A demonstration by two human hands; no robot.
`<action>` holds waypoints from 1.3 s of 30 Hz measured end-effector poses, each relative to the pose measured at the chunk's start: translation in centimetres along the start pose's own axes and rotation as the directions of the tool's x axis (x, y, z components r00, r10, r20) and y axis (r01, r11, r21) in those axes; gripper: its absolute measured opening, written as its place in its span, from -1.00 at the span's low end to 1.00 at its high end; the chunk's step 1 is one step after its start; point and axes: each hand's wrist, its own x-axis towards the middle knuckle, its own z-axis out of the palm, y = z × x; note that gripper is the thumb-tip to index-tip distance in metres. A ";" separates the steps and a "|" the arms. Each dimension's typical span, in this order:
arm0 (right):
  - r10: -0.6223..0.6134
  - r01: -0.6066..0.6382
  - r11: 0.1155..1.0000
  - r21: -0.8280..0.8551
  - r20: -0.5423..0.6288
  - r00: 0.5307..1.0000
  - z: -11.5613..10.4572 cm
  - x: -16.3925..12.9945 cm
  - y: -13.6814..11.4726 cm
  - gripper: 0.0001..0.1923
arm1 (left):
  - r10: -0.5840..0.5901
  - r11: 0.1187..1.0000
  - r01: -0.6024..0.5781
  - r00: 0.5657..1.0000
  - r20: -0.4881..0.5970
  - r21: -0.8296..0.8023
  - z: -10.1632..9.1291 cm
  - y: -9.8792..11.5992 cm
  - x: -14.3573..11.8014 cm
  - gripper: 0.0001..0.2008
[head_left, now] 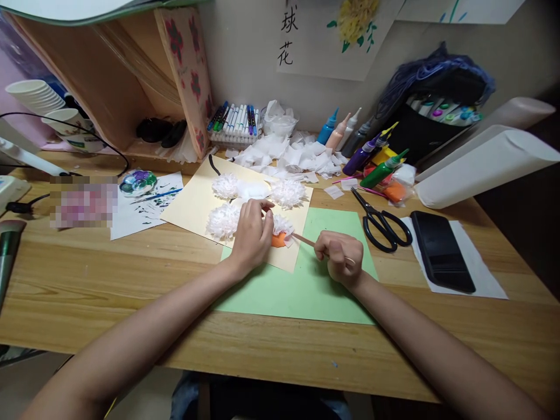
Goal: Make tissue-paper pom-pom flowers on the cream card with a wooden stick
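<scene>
L hand [252, 232] flat on cream sheet [192, 201], fingers together, pressing small white paper flower [282, 224] w/ orange piece [279, 240] beneath. R hand [340, 255] fisted, pinching thin wooden stick [303, 239]; stick tip at 10 o'clock from hand, touching orange piece. Three more white flowers [287, 192] on cream sheet, 12 o'clock of L hand. Green sheet [306, 286] under both, on counter [87, 286]. Scissors [381, 221] at 2 o'clock of R hand, apart.
</scene>
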 end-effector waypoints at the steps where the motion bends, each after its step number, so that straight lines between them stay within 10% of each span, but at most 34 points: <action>1: 0.024 -0.024 1.000 0.006 -0.006 1.000 0.0 0.0 0.0 -0.50 | -0.010 1.000 0.010 1.000 0.007 -0.004 0.1 0.0 0.0 -0.88; 17: 0.448 -0.361 0.875 0.324 -0.255 0.857 0.0 -0.4 0.8 -0.40 | 0.255 0.873 -0.327 0.938 0.233 0.361 -0.4 1.3 -1.1 -0.85; 24: 0.435 -0.329 0.881 0.341 -0.306 0.847 -0.3 -0.1 0.7 -0.40 | 0.439 0.844 -0.499 0.853 0.283 0.197 -0.7 1.3 -1.2 -0.85; 31: 0.326 -0.248 0.929 0.274 -0.290 0.900 -0.9 -0.1 -0.1 -0.40 | 0.231 0.933 -0.266 0.959 0.162 0.243 -0.1 0.9 -0.5 -0.86; 39: 0.115 -0.089 0.986 0.138 -0.192 0.975 -0.5 -0.5 -0.6 -0.42 | 0.158 0.941 -0.186 0.980 0.118 0.284 0.3 0.7 -0.5 -0.86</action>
